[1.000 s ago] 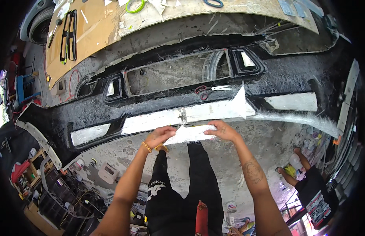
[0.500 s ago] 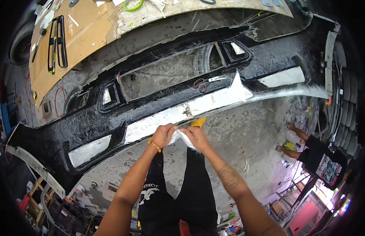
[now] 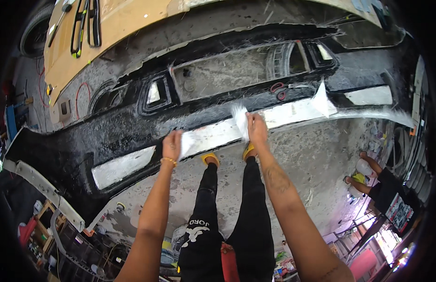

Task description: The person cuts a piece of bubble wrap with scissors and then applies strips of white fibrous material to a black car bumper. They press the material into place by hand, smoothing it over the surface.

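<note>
A black bumper shell [image 3: 109, 134], a tyre [image 3: 26, 42] and stained concrete floor [image 3: 302, 160] mark a car-body workshop.

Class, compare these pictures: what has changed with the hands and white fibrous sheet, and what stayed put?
The left hand has moved left and the right hand right, both forward. The sheet they held together is now in two: a white fibrous piece in the left hand, a second piece in the right. The red-handled metal scissors and the pointed white fibre piece still lie on the long black panel.
</note>
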{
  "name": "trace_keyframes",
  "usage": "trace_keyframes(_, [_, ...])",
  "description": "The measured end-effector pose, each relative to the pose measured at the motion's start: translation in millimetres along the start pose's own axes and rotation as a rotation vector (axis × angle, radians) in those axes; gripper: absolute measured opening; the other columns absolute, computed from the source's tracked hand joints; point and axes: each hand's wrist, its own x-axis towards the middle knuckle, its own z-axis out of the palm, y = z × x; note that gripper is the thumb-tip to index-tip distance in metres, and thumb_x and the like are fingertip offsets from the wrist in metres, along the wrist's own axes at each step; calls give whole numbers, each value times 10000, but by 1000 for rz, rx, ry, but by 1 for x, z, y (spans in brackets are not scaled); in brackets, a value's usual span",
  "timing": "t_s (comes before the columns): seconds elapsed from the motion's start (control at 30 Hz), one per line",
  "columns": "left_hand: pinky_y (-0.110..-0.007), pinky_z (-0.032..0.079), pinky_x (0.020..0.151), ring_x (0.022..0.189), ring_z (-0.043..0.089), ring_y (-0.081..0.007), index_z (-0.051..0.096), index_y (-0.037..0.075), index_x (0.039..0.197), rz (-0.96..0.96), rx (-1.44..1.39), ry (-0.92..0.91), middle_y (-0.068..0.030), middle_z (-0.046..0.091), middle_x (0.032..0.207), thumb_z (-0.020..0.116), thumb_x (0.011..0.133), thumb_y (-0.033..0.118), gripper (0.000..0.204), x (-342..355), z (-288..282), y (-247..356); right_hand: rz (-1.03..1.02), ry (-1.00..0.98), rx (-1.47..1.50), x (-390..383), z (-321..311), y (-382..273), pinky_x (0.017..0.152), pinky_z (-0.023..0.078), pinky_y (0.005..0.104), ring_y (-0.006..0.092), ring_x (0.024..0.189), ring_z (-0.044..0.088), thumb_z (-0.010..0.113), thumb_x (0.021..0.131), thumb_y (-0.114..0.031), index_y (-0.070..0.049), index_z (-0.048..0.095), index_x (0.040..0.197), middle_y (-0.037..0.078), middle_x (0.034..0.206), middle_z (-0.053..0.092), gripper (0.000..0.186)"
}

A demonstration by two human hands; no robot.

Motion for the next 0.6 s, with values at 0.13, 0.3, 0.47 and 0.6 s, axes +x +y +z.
trace_keyframes(0.13, [-249, 306, 520, 609, 365, -36, 563, 26, 776, -72, -262, -151, 68, 429, 640, 600, 996, 266, 328, -20, 26, 20, -183, 66, 254, -31, 25, -32, 771, 484, 481, 405, 800, 632, 484, 1002, -481, 15, 636, 953, 250, 842, 651, 520])
trace_keyframes(0.3, [-251, 361, 519, 586, 431, -45, 602, 6, 817, -137, -524, -104, 16, 528, 633, 613, 987, 255, 302, -54, 56, 58, 498, -559, 611, -107, 8, -93, 525, 456, 316, 149, 538, 563, 592, 957, -499, 2, 620, 751, 89, 592, 578, 542])
trace_keyframes(0.47, [-326, 412, 489, 526, 565, -146, 599, 4, 773, -209, -463, -412, -39, 557, 557, 655, 950, 239, 298, -78, 52, 83, 350, -164, 716, -142, 20, -54, 580, 420, 304, 125, 584, 498, 571, 986, -444, 19, 609, 742, 61, 601, 551, 525])
trace_keyframes(0.6, [-315, 403, 504, 487, 517, -162, 647, -35, 762, 78, -113, -225, -105, 585, 579, 683, 900, 229, 300, -101, 59, 91, 474, -239, 736, -161, 17, -37, 575, 383, 356, 147, 586, 409, 552, 992, -453, 34, 580, 753, 64, 582, 444, 543])
